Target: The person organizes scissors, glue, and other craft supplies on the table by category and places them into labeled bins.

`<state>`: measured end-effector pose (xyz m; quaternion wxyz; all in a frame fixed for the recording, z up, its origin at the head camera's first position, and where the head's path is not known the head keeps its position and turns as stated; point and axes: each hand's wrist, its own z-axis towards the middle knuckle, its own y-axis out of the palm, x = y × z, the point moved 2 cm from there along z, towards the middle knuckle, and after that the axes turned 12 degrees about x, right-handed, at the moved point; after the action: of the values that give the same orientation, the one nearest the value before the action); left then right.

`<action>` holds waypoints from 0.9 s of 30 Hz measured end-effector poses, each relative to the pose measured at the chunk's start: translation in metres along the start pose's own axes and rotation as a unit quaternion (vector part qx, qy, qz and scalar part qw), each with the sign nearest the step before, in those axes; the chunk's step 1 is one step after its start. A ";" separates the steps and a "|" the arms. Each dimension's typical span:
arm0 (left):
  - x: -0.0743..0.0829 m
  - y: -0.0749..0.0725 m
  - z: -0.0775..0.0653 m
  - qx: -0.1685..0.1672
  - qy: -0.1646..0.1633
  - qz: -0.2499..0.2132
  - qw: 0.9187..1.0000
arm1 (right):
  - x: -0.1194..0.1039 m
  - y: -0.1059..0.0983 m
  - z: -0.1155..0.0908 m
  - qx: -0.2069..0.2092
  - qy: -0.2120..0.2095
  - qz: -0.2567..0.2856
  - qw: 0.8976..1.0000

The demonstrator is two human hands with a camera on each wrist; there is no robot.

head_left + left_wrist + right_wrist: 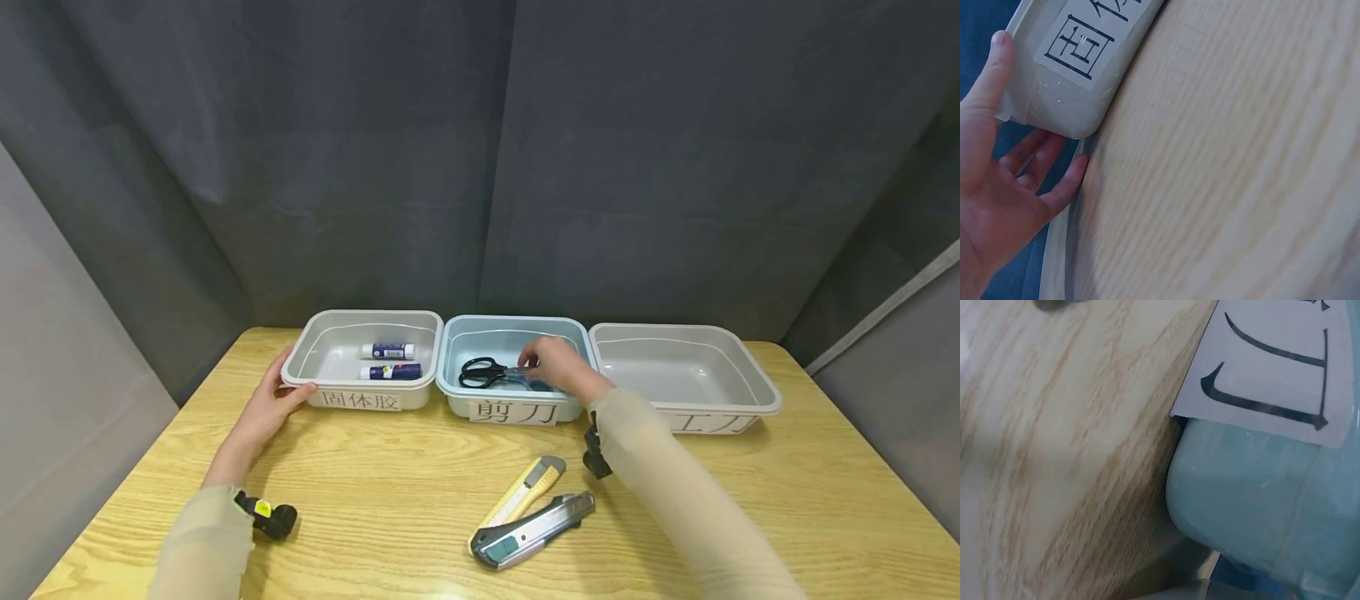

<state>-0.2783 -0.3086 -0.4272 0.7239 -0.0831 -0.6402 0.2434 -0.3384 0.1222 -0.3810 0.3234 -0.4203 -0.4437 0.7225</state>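
My left hand (270, 408) grips the near left corner of the left grey bin (330, 313). In the left wrist view its thumb lies on the rim and the other fingers are around the corner. Over in the blue bin (517, 320), my right hand (558, 364) pinches the blade end of black-handled scissors (491, 367), whose handles point left. What lies beneath the blades is partly hidden. The right wrist view shows the blue bin's labelled wall (1241, 481) but not my fingers.
Two glue sticks (392, 372) lie in the left bin. At the right stands another grey bin (667, 330) with a label. A yellow utility knife (517, 497) and a silver-and-dark one (534, 531) lie crossed on the wooden table (375, 500). Dark curtains hang behind.
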 end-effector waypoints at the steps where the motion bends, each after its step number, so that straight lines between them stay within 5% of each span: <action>1: 0.001 0.000 0.000 -0.001 0.000 -0.001 1.000 | 0.001 0.000 0.000 -0.002 0.003 -0.001 1.000; 7: 0.001 0.002 0.000 -0.003 -0.002 0.003 1.000 | 0.008 -0.006 -0.005 0.009 0.011 0.011 1.000; 18: 0.000 0.002 0.001 -0.017 0.002 0.000 1.000 | 0.017 -0.026 -0.020 0.098 -0.014 0.046 0.994; 27: 0.008 -0.001 -0.001 -0.023 -0.009 0.002 1.000 | 0.029 -0.048 -0.048 0.141 0.037 0.064 0.987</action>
<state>-0.2768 -0.3057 -0.4203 0.7159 -0.0990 -0.6517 0.2302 -0.3034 0.1834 -0.3585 0.3482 -0.4244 -0.2976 0.7811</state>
